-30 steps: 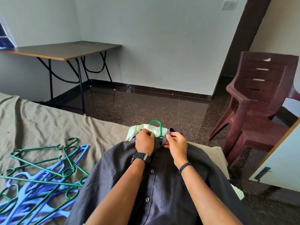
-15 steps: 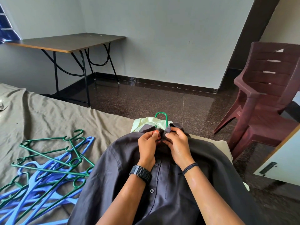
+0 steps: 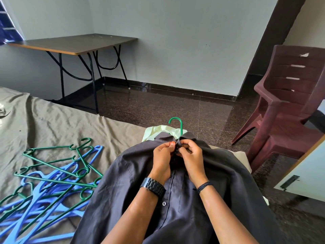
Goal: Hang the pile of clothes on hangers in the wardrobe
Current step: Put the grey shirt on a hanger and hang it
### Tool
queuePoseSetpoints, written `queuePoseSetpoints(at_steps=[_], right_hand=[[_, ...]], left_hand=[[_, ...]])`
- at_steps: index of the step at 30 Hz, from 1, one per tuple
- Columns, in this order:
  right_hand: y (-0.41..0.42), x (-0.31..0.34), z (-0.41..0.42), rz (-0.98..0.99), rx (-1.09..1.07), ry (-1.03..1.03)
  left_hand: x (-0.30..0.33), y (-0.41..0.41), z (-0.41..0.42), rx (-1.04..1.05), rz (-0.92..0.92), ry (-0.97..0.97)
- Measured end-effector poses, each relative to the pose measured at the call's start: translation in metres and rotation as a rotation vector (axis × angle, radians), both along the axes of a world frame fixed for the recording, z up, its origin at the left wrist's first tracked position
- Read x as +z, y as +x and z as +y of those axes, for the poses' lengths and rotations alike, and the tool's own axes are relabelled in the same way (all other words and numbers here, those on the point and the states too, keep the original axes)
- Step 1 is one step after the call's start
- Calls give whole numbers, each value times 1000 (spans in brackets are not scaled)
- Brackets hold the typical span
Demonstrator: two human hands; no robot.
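Pinching the collar closure of the dark grey shirt (image 3: pixel 175 199) with both hands, apparently doing up the top button. Left hand (image 3: pixel 162 158) has thumb and fingers curled onto the left placket edge; right hand (image 3: pixel 190 155) is curled the same way on the opposite edge, the two touching at the neck. Shirt lies flat, front up, on the bed (image 3: pixel 52 124), over a pale green garment (image 3: pixel 158 132) and a cream one (image 3: pixel 241 157) beneath it. A green hanger hook (image 3: pixel 175 123) sticks out of the collar, so the hanger is likely already inside the shoulders; its arms are hidden by cloth.

Handling, as a judgement: shirt is light, soft woven fabric, limp, creases easily, not slippery, not fragile. It won't hold shape if lifted by the cloth; sleeves and hem will drape and swing. Best hold for the carry is the hook, or the hanger neck just under the collar, with the other hand supporting the body. The button needs fine pinch work and a small pull to line the hole up. Too much tug could drag a shoulder off the hanger arm.

Spare hangers, a green and blue heap (image 3: pixel 47 187), lie on the bed to the left, apart from the shirt: stiff, thin plastic, tangled, likely to snag each other. Wardrobe door (image 3: pixel 306 173) shows at the right edge. Folding bench (image 3: pixel 73 44) and maroon chair (image 3: pixel 290 95) stand beyond.
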State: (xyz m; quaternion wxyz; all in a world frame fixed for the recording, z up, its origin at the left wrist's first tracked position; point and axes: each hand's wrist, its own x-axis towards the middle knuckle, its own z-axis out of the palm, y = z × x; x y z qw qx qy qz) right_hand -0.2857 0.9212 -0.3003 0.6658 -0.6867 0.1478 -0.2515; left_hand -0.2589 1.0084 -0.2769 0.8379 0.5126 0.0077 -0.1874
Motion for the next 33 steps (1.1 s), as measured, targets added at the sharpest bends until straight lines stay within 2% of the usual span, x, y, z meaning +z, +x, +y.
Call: queuePoseSetpoints(at_steps=[9, 18, 23, 28, 33], right_hand=[[-3, 5, -7, 4, 67, 107], [-2, -4, -15, 63, 104, 69], [1, -9, -16, 66, 85, 31], [1, -10, -14, 48, 95, 35], [2, -8, -13, 51, 91, -1]], left_hand=[[-4, -1, 2, 6, -75, 150], [-9, 0, 4, 128, -419, 590], [-7, -3, 8, 55, -613, 748], [-7, -8, 9, 55, -731, 773], [-8, -6, 10, 35, -732, 763]])
